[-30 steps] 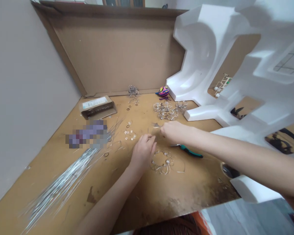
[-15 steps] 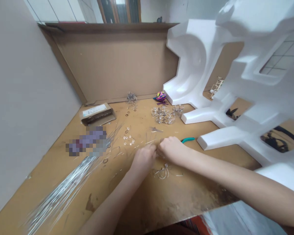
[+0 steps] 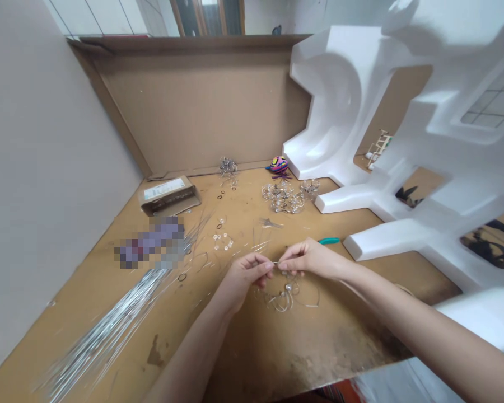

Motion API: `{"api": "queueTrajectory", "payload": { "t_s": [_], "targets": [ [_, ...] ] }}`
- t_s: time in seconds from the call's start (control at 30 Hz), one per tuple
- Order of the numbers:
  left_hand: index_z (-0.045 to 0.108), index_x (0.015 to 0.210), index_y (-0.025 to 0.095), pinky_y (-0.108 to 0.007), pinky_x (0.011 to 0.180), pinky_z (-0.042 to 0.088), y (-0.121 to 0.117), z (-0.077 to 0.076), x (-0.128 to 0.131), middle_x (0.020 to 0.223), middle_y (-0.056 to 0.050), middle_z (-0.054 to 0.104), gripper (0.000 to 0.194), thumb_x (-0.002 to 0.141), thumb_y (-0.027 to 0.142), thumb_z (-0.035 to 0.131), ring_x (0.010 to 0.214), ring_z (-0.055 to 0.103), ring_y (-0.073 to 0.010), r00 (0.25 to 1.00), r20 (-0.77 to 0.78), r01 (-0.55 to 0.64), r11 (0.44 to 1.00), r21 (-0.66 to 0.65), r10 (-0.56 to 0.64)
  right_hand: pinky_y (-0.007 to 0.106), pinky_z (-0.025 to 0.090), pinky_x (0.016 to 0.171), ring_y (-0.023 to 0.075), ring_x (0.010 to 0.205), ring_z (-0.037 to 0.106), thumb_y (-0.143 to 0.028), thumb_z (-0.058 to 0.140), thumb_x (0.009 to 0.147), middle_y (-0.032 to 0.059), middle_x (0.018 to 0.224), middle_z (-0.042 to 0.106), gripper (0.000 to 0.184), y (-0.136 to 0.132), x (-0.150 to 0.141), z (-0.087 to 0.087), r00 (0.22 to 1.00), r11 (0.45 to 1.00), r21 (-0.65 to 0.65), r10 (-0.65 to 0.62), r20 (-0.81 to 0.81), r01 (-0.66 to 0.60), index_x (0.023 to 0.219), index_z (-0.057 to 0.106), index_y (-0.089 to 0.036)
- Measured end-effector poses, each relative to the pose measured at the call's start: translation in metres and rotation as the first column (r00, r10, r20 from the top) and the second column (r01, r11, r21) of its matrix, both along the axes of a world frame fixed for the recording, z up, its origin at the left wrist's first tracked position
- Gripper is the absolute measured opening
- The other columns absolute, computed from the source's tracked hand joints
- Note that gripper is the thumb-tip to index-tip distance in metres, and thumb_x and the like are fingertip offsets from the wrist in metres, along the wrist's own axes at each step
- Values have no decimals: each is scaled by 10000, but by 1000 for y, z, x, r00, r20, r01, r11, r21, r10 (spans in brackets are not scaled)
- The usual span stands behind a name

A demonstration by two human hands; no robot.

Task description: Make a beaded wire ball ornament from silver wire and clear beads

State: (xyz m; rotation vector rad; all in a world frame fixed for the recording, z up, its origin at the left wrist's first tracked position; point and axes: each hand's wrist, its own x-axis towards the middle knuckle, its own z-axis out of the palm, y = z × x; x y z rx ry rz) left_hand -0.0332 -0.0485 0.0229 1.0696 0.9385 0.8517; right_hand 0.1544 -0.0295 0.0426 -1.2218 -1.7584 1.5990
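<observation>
The left hand and right hand sit close together at lower centre, each pinching a thin silver wire between fingertips, just above a looped wire-and-bead piece. If either pinch slips, the springy wire could whip free or snag those loops, tangling the piece or knocking a bead loose. Teal-handled pliers lie just right of the hands, while a loose bundle of silver wires fans toward lower left.

The held wire and bundled wires are thin, shiny silver metal; the board beneath is matt, scuffed brown cardboard; the packing block is smooth white foam; the plier grips are glossy teal plastic.
</observation>
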Motion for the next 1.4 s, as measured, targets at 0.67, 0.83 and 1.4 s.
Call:
{"api": "queueTrajectory", "payload": {
  "t_s": [0.67, 0.83, 1.4],
  "targets": [
    [581, 763, 135, -200, 505, 439, -1, -11, -3, 691, -22, 643, 218, 719, 336, 654, 533, 563, -86, 1000, 0, 16, 1000, 8, -16, 211, 378, 537, 100, 568, 503, -280, 541, 797, 12, 647, 607, 189, -8, -6, 3, 934, 902, 430, -116, 337, -43, 736, 675, -162],
    [598, 793, 153, -193, 477, 405, -2, -12, -2, 681, 0, 615, 234, 695, 355, 667, 512, 523, -80, 999, 5, -44, 999, 3, 44, 212, 360, 523, 93, 548, 483, -293, 551, 774, 2, 627, 603, 194, -9, 0, 6, 928, 913, 403, -93, 361, -65, 717, 677, -157],
    [644, 681, 142, -188, 472, 264, -3, -7, 4, 570, 33, 548, 281, 595, 396, 728, 479, 375, -52, 971, -107, -222, 973, -60, 215, 407, 382, 885, 319, 1119, 459, -394, 636, 603, 191, 1260, 478, 788, 3, 86, -15, 437, 744, 454, -241, 867, -490, 1299, 406, -105]
  ]
}}
